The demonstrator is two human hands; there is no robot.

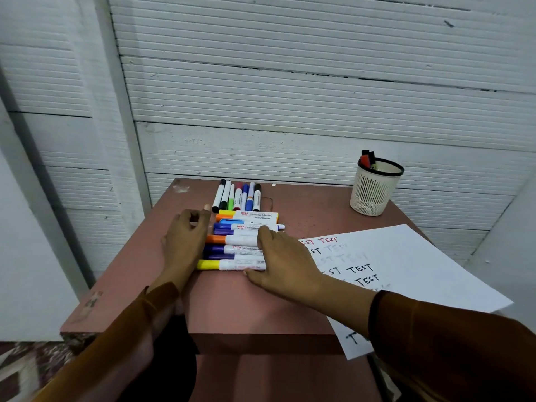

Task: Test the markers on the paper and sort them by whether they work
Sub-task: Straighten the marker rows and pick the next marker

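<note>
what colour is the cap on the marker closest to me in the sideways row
Yellow: the nearest marker has a yellow cap, seen in the head view.

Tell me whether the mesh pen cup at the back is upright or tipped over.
Upright. The pen cup stands on its base on the table, black rim facing up, with markers sticking out of the top.

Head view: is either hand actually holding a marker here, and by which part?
Neither grips one. The left hand touches the cap ends of the sideways marker row; the right hand rests flat on the barrel ends, squaring the row.
</note>
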